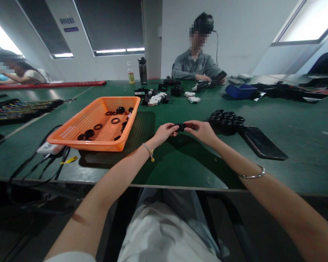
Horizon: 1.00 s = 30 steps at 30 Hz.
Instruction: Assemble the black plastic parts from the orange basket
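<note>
Between my two hands is a small black part (180, 127), held just above the green table (177, 163). The fingers of my left hand (165, 133) pinch its left side. On its right side, the thumb and fingers of my right hand (201, 131) are closed on it. Its exact shape is too small to make out. Several black round parts (226, 122) stand grouped to the right of my right hand. To the left, an orange basket (95, 145) holds loose black rings and other small black pieces.
A phone (264, 143) lies right of the round parts. Black and white pieces (157, 98), a bottle (143, 71) and a blue box (239, 91) are farther back. Cables (50, 160) run by the basket. A person (195, 63) sits opposite, another at far left.
</note>
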Each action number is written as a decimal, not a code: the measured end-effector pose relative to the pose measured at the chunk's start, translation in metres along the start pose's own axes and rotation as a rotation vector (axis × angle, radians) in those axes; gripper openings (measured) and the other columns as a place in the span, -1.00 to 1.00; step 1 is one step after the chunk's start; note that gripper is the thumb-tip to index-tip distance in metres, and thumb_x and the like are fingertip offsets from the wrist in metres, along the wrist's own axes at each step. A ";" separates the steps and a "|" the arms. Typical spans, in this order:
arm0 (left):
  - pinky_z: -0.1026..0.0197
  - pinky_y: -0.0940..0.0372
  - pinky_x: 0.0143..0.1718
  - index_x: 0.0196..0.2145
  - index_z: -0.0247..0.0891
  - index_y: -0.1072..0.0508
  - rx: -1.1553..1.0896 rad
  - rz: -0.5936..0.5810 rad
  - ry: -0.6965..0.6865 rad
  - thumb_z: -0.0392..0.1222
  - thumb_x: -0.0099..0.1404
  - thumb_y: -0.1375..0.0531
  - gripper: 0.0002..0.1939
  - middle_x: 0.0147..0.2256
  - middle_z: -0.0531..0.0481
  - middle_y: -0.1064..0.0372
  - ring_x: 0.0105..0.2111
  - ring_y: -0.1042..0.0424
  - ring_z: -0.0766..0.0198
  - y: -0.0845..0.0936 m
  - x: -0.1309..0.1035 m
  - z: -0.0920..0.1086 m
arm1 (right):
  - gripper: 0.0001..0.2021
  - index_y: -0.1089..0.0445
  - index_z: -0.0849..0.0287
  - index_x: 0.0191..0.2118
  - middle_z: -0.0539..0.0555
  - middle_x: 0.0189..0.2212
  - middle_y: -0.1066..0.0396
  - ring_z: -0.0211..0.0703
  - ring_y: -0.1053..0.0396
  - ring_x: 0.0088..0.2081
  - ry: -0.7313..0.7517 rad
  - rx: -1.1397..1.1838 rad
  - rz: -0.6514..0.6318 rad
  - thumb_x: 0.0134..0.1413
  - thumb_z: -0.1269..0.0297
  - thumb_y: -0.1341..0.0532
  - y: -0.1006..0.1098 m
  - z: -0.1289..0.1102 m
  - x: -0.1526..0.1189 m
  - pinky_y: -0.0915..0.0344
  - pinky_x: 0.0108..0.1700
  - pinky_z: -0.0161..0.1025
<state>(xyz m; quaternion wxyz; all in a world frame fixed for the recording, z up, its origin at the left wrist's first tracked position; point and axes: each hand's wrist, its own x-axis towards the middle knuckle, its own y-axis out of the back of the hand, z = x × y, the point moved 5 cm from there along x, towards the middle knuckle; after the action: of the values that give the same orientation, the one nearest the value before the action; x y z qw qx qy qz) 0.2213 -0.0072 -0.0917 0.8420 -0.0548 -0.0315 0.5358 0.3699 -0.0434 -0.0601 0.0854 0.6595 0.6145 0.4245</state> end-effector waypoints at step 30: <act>0.30 -0.28 -0.32 -0.32 -0.42 -0.38 0.017 -0.001 -0.013 -0.32 0.09 -0.25 -0.82 -0.46 0.07 -0.34 -0.54 -0.31 0.52 0.001 0.000 0.000 | -0.71 -0.48 0.20 -0.21 0.07 -0.44 -0.52 -0.11 -0.45 -0.39 -0.026 0.046 -0.048 -0.10 0.20 -0.24 -0.001 0.003 0.000 -0.37 -0.26 -0.16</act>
<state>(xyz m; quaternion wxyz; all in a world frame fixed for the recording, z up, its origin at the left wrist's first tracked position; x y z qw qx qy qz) 0.2210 -0.0066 -0.0921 0.8424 -0.0443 -0.0323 0.5360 0.3717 -0.0418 -0.0626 0.0882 0.6516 0.6388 0.3995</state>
